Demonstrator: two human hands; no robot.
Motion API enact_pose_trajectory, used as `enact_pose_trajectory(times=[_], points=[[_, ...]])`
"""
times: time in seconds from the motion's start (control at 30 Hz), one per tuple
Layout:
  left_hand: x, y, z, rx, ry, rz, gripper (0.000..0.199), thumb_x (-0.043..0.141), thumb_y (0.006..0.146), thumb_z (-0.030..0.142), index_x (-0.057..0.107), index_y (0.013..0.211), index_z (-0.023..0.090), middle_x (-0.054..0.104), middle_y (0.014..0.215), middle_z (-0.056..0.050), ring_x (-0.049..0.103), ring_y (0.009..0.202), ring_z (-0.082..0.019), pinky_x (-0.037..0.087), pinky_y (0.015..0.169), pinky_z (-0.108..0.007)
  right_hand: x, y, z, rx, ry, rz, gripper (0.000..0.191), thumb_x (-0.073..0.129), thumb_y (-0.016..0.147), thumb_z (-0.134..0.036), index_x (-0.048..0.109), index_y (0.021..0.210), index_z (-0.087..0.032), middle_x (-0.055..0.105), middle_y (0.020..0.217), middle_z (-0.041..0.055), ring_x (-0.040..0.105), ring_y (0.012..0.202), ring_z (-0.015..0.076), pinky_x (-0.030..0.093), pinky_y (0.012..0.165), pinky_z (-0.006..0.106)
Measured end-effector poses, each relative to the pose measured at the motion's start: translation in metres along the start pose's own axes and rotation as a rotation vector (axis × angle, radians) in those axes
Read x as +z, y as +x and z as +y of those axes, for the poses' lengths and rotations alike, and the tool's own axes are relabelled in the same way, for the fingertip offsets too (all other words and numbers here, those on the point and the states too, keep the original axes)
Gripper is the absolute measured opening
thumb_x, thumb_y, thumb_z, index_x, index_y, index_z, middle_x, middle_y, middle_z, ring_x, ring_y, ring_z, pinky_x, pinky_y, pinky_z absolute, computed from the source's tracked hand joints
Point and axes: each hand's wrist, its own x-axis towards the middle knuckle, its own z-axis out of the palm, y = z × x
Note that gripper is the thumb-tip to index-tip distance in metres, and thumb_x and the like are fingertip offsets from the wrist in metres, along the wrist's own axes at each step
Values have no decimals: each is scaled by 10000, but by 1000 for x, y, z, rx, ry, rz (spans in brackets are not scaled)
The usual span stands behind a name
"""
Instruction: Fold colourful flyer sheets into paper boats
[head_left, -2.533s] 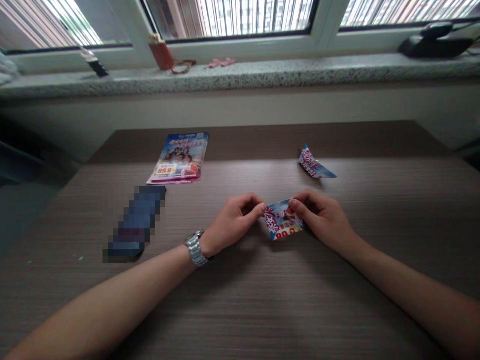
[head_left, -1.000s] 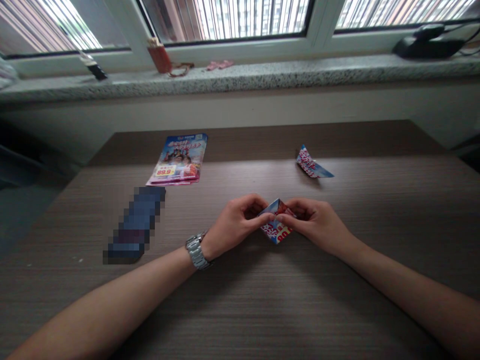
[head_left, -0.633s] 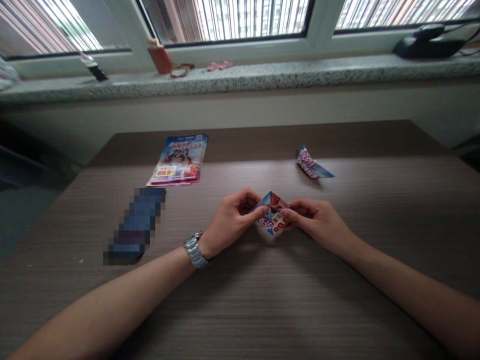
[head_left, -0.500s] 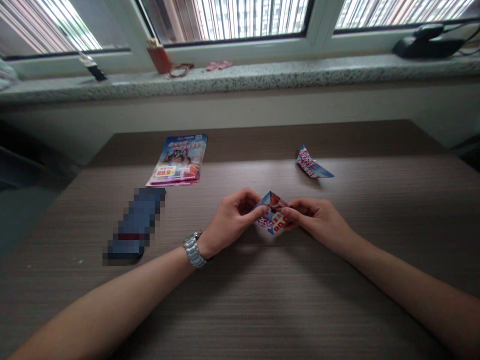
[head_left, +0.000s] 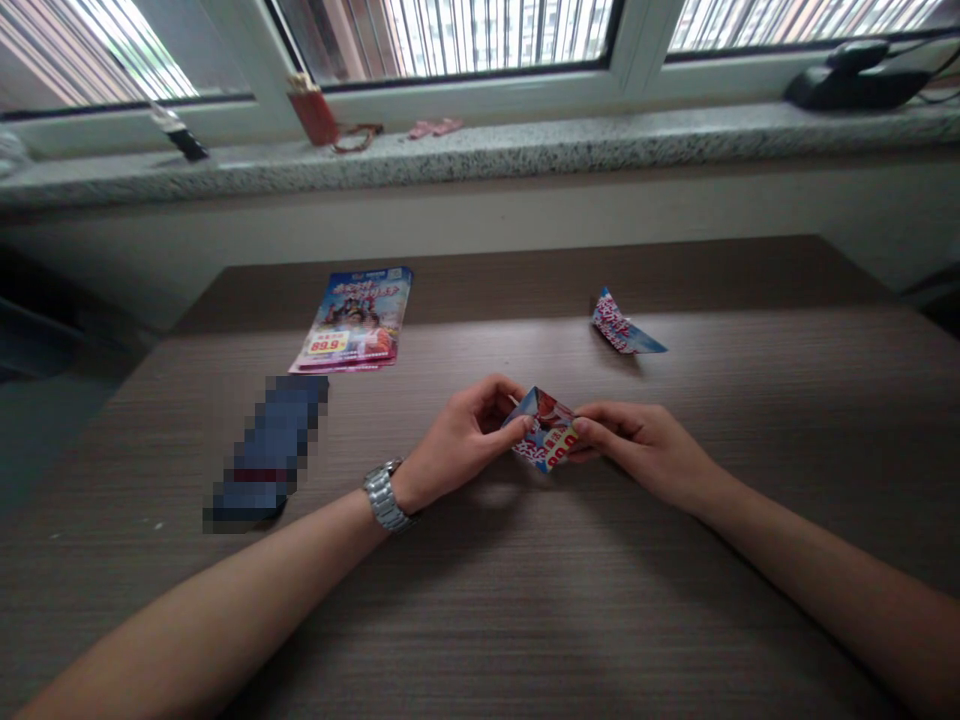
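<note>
A small diamond-shaped piece of folded printed paper (head_left: 546, 437) is held just above the table between both hands. My left hand (head_left: 480, 425), with a metal-band watch (head_left: 387, 496) on its wrist, pinches the paper's left corner, thumb on the near face. At the right corner, my right hand (head_left: 637, 440) grips it between thumb and fingers. The fingers behind the paper are partly hidden. Farther back to the right, a second folded paper piece (head_left: 621, 328) with similar print stands on the table, one pointed end raised.
A stack of printed flyers (head_left: 356, 318) lies at the table's back left. Nearer me is a dark pixelated object (head_left: 268, 450). On the stone windowsill (head_left: 525, 150) are a red container (head_left: 312, 115), pink items (head_left: 435, 128) and a black device with cables (head_left: 857, 82). The wooden table (head_left: 480, 620) spans the foreground.
My right hand has shifted slightly to the right along the folded paper's corner, and its thumb covers less of the print. The paper has tilted a little. My left hand keeps its pinch.
</note>
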Motion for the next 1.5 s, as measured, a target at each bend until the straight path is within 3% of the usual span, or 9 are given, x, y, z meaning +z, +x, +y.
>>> enact_pose_trajectory(times=[0.2, 0.37, 0.53, 0.73, 0.97, 1.23, 1.5], points=[[1, -2, -3, -10, -5, 4, 232, 652, 934, 319, 572, 1082, 159, 677, 940, -42, 625, 836, -137, 507, 744, -231, -1, 2, -2, 17, -29, 141, 282, 751, 823, -463, 758, 911, -195, 789, 848, 45, 726, 692, 177, 618, 640, 289], [3, -3, -5, 4, -13, -13, 202, 641, 941, 283, 543, 1082, 176, 679, 963, -30, 635, 847, -130, 508, 741, -219, 0, 1, -4, -42, -36, 132, 284, 727, 851, -457, 751, 894, -177, 757, 741, 40, 689, 621, 148, 571, 533, 238], [4, -4, -1, 43, 17, 23, 201, 604, 975, 335, 586, 1095, 174, 699, 938, -20, 642, 826, -119, 504, 727, -199, 0, 0, -3, -59, -55, 116, 254, 710, 875, -426, 749, 920, -180, 734, 710, 22, 666, 600, 124, 562, 536, 215], [3, -3, 4, 61, 71, 124, 249, 596, 979, 367, 675, 903, 144, 703, 847, -22, 629, 751, -111, 486, 680, -182, 1, -1, -5, -36, -29, 99, 233, 713, 874, -409, 754, 913, -182, 749, 749, 32, 671, 628, 129, 574, 564, 225], [1, -3, 0, 25, 106, 136, 264, 621, 961, 395, 704, 948, 144, 726, 896, -41, 645, 789, -135, 506, 720, -210, 2, 1, -2, 18, 106, 104, 251, 734, 856, -424, 762, 938, -189, 760, 788, 34, 685, 667, 132, 588, 577, 216], [4, -4, 4, 55, 150, 170, 201, 670, 935, 353, 733, 935, 162, 746, 873, -21, 662, 765, -120, 507, 713, -192, 4, 1, -3, 70, 187, 208, 270, 810, 764, -453, 749, 845, -203, 764, 791, 30, 711, 692, 163, 629, 654, 276], [4, -3, 3, 5, 56, 152, 241, 656, 936, 376, 698, 877, 146, 697, 817, -11, 608, 722, -105, 483, 677, -184, 2, 2, -1, 37, 153, 187, 271, 779, 805, -448, 751, 862, -185, 758, 748, 38, 686, 633, 138, 553, 511, 200]])
